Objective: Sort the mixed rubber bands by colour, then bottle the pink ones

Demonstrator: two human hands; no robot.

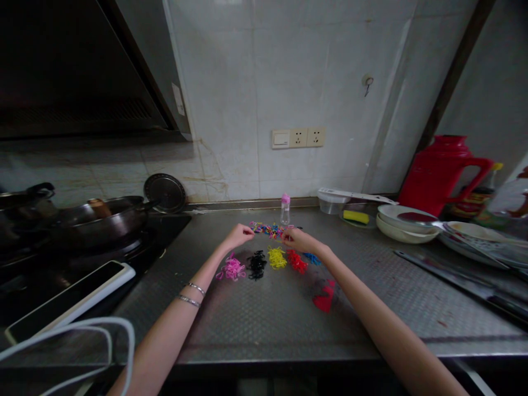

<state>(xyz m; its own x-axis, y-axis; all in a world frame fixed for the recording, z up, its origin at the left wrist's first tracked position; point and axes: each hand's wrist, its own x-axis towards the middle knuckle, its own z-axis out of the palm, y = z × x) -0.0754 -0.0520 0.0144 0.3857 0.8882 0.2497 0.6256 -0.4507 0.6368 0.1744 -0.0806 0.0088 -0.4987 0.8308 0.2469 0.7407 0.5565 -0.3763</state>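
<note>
Small rubber bands lie sorted by colour on the metal counter: a pink pile (232, 268), a black pile (257, 265), a yellow pile (276, 257), a red pile (297, 261) and a blue pile (312, 258). Behind them spreads a mixed-colour pile of bands (270, 230). My left hand (239, 236) is at the left end of the mixed pile, its fingertips pinched together. At the pile's right side, my right hand (299, 240) is also closed in a pinch, above the red and blue piles. Whatever either pinch holds is too small to make out.
A clear bottle with a pink cap (285, 210) stands behind the mixed pile. To the right are stacked bowls (406, 232), a knife (454, 280) and a red thermos jug (435, 173). A stove with a pan (107, 223) and a white-edged device (70, 300) are left.
</note>
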